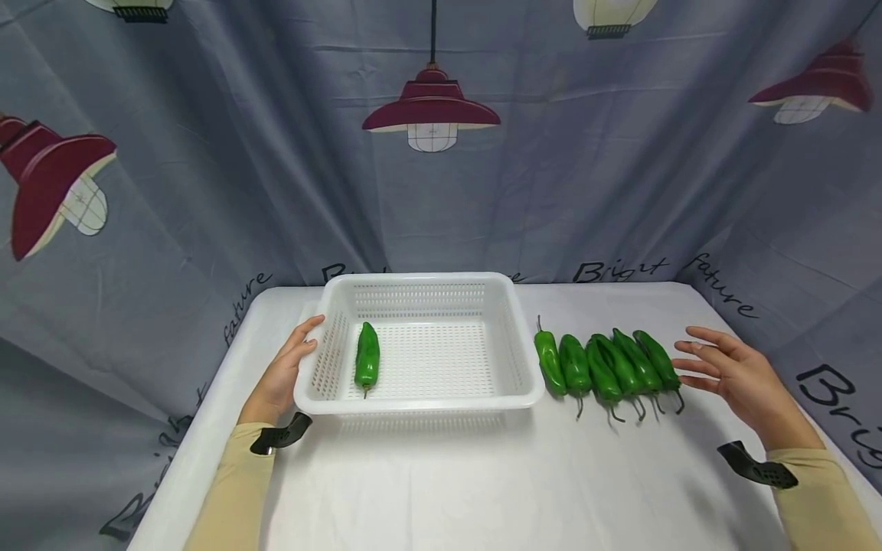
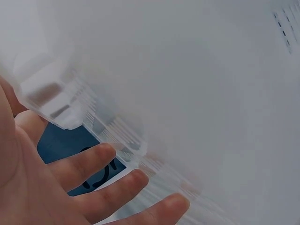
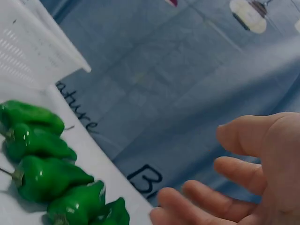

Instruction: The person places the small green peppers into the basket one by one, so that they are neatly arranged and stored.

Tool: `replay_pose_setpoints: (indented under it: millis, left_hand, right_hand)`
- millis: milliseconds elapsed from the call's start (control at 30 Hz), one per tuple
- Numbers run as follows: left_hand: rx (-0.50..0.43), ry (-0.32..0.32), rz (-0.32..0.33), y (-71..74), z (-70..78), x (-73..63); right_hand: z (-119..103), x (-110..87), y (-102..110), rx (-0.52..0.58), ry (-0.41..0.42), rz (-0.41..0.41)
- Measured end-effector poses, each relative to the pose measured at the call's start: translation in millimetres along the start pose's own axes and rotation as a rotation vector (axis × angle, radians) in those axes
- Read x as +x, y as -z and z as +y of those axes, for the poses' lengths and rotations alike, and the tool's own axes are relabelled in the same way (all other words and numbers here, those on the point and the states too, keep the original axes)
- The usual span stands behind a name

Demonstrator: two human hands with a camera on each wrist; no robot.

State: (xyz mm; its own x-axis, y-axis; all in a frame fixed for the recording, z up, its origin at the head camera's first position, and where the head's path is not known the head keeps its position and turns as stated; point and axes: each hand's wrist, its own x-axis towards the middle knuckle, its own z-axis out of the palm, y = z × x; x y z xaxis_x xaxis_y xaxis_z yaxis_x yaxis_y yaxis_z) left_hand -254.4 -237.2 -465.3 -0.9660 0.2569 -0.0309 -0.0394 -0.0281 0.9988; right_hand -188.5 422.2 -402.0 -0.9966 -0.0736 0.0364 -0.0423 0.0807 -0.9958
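A white perforated plastic basket stands on the table, with one green pepper lying lengthwise inside near its left end. My left hand is at the basket's left side, fingers extended along the outer wall; in the left wrist view the basket fills most of the picture and the fingers look straight. To the right of the basket lies a row of several green peppers, stems mostly toward me. Just right of that row my right hand hovers with spread, slightly bent fingers, holding nothing.
A white cloth covers the table. Grey-blue curtain printed with red lamps and lettering hangs behind and along both sides. Each wrist wears a black band, the left one close to the basket's front corner.
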Motion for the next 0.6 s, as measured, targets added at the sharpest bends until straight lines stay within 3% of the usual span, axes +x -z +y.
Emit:
replay_pose_setpoints:
  millis: [133, 333, 433, 600]
  left_hand:
    - [0.005, 0.015, 0.006, -1.3, 0.1, 0.7]
    - [0.005, 0.017, 0.008, -1.7, 0.7, 1.4]
    - [-0.003, 0.012, 0.008, -1.8, 0.0, 2.0]
    - [-0.027, 0.008, 0.008, -2.7, -1.4, 2.7]
  right_hand:
    - [10, 4.8, 1, -0.032, -0.032, 0.116]
    - [25, 17.0, 4, -0.228, -0.143, 0.259]
    - [30, 23.5, 5, -0.302, -0.184, 0.303]
    - [37, 31.8, 7, -0.326, -0.200, 0.344]
